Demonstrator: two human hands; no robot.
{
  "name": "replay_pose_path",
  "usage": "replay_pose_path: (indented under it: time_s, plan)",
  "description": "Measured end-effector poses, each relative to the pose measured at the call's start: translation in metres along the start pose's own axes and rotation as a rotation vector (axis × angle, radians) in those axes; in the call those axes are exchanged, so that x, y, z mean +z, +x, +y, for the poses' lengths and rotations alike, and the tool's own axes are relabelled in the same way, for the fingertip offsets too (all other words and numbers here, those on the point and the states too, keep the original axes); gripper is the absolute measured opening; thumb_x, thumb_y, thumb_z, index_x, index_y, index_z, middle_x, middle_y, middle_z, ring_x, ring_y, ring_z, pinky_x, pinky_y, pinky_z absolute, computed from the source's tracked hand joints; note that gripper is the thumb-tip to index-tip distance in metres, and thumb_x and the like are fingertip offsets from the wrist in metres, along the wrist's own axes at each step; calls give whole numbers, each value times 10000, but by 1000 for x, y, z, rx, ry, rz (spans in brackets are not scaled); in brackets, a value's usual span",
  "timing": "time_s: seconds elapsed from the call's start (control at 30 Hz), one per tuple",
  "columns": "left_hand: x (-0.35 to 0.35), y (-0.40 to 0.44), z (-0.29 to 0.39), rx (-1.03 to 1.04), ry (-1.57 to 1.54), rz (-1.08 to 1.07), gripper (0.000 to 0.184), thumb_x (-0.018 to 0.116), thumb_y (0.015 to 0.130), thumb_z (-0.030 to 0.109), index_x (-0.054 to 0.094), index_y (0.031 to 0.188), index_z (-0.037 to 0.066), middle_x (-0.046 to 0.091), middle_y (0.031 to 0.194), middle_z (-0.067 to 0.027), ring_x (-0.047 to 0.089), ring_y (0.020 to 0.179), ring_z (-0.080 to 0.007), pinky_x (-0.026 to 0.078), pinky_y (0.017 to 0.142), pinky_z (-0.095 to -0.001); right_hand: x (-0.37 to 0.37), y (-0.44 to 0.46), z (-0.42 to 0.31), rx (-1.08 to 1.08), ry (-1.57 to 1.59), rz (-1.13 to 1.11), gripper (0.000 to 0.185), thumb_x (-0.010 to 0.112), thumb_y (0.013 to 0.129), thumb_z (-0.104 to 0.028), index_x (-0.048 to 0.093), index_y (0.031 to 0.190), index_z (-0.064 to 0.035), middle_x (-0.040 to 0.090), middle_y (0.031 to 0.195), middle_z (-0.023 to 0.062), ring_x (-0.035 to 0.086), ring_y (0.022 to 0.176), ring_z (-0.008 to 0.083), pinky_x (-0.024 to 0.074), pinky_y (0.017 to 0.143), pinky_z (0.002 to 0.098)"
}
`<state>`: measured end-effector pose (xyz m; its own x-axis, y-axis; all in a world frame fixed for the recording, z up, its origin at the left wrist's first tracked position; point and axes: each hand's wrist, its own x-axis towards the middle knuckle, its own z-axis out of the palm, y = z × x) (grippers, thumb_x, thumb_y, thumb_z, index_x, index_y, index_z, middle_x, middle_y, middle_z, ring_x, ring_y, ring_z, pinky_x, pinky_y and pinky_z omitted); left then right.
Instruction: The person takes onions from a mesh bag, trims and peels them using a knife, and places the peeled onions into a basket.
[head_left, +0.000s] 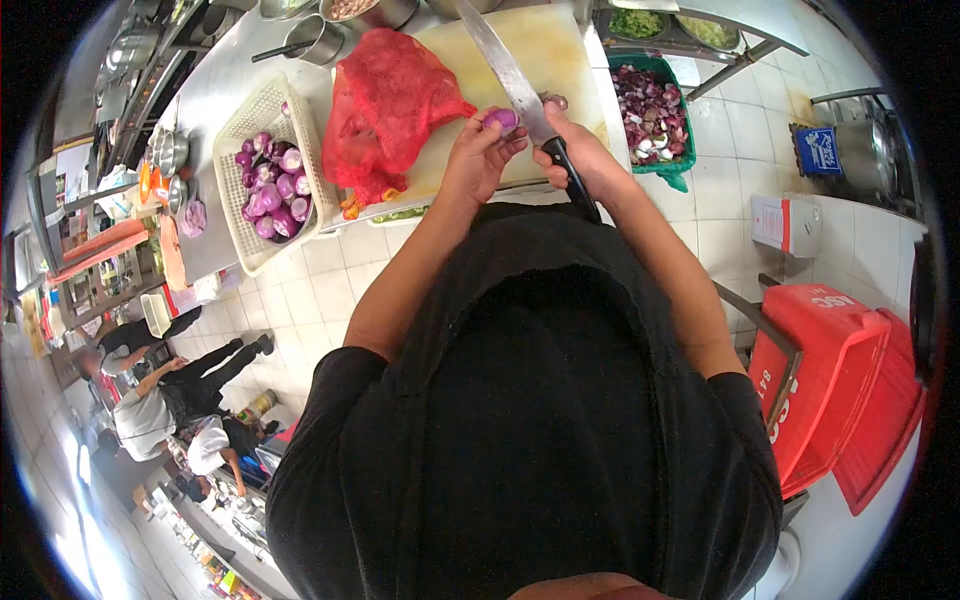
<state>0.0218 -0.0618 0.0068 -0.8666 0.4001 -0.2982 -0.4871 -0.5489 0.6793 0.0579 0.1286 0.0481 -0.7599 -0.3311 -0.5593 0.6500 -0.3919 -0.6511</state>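
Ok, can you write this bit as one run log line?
left hand: purple onion | right hand: knife | near left hand: red net bag | beside bag: onion basket

Knife blade (512,80) cut off at top, distant person (143,420) blurred

A pale metal table (212,240) carries a large yellowish-white cutting board (550,40), with a bunched red mesh bag (385,100) overlapping the board's left part and reaching close to the near edge. Just left of the bag sits a cream perforated basket (307,135) with purple onions (270,198) gathered inside it, most of them peeled. Toward the far side stand a small metal saucepan (316,42), its dark handle pointing left, and a wider metal pan (392,17) holding pinkish-tan pieces.
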Motion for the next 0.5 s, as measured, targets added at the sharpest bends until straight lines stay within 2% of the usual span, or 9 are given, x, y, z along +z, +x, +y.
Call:
replay_pose_path:
  time_s: [0.13,0.23,0.5]
  plan:
    - [7,-3,-3,1,-32,-5,285,562,982,150,494,1248,76,596,1175,-100,592,1068,-255,511,886,-427,11,-2,-3,-21,56,-22,554,432,970,-645,518,957,-98,490,635,-2,408,432,80,340,394,238]
    - [3,-3,-4,5,-1,23,301,551,989,175,518,1268,65,624,1190,-95,594,1099,-276,481,940,-468,7,5,3,-50,40,-3,561,447,975,-622,531,905,-72,509,614,18,438,426,101,359,389,266]
    - [-6,-2,-8,61,112,60,316,538,995,144,503,1290,34,622,1169,-96,618,1012,-238,508,905,-399,20,7,4,-72,-67,113,521,459,985,-591,524,887,-84,510,621,26,433,425,111,348,387,274]
